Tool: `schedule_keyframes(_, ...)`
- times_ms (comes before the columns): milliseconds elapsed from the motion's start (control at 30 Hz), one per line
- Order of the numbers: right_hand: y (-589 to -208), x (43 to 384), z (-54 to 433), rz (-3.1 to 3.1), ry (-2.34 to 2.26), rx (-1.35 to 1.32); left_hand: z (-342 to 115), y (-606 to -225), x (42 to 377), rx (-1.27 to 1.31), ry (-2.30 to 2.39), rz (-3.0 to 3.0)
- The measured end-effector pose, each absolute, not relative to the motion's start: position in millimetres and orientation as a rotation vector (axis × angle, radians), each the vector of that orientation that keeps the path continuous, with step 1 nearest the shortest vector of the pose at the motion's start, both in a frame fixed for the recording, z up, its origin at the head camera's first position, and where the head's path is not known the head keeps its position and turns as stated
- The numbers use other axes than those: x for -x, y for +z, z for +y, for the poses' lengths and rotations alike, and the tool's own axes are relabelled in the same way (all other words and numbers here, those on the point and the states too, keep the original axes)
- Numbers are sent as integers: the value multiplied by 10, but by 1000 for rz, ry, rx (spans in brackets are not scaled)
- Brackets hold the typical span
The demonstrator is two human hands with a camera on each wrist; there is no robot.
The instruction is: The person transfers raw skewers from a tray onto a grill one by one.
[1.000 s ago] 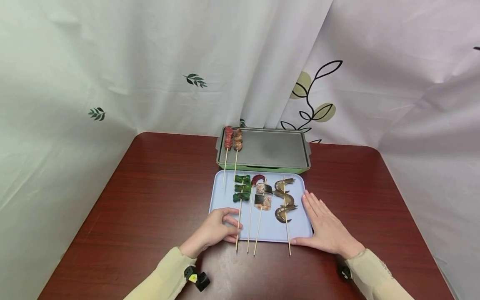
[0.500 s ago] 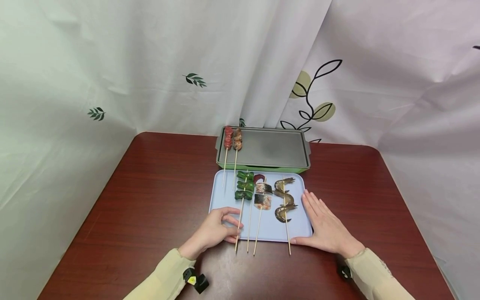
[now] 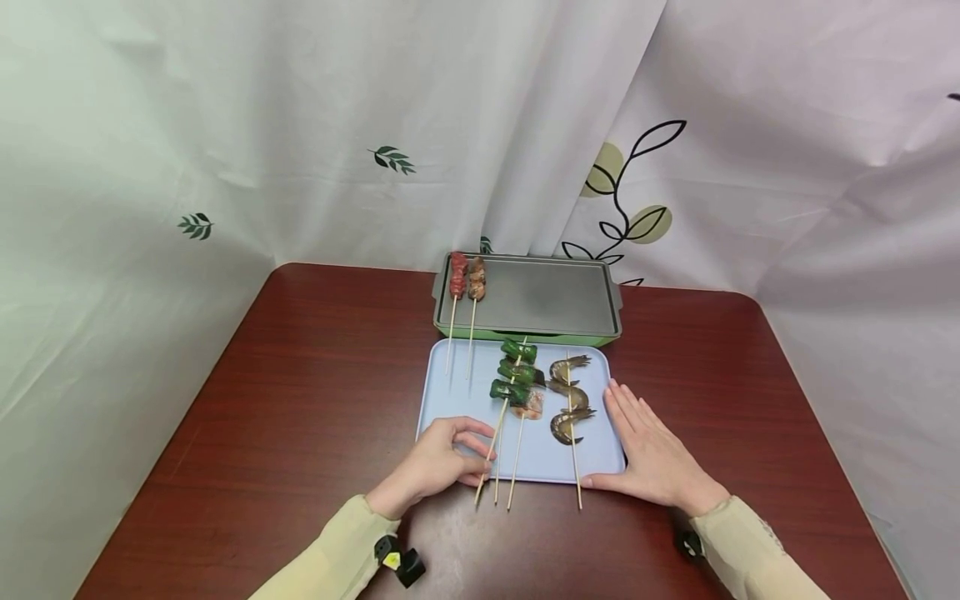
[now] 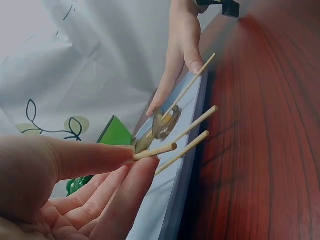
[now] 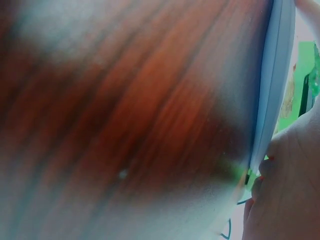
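My left hand (image 3: 438,457) pinches the stick of a green pepper skewer (image 3: 517,372) over the pale blue tray (image 3: 441,392). In the left wrist view, thumb and forefinger hold that stick (image 4: 162,150) close to its end. The peppers overlap a fish skewer (image 3: 531,407) and hide the head of another skewer, whose thin stick shows beside it. A shrimp skewer (image 3: 568,398) lies on the tray's right part. My right hand (image 3: 660,460) rests along the tray's right edge and front corner, fingers straight and thumb spread. The right wrist view shows it beside the tray's rim (image 5: 277,65).
Behind the tray stands a green grill with a grey plate (image 3: 551,296). A red meat skewer (image 3: 457,277) and a brown meat skewer (image 3: 476,280) lie at its left end, sticks reaching over the tray. The brown tabletop (image 3: 337,358) extends around, with white curtains (image 3: 300,125) behind.
The green pepper skewer has swung right, from the tray's left part to over the fish skewer, covering the dark red curled piece. My left hand shifted slightly right. The right hand stayed put.
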State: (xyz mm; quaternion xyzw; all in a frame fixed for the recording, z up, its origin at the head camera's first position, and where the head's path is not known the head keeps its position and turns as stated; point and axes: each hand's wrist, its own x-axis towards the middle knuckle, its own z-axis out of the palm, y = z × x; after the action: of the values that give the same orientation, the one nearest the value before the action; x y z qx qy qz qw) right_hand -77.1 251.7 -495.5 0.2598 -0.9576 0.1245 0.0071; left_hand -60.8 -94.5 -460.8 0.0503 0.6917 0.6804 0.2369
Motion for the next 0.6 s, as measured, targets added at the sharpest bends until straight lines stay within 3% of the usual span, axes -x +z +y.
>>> schedule_keyframes(600, -4952, 767, 2519, -2993, 398, -806, -701, -4283, 865, -237, 1890, 1986)
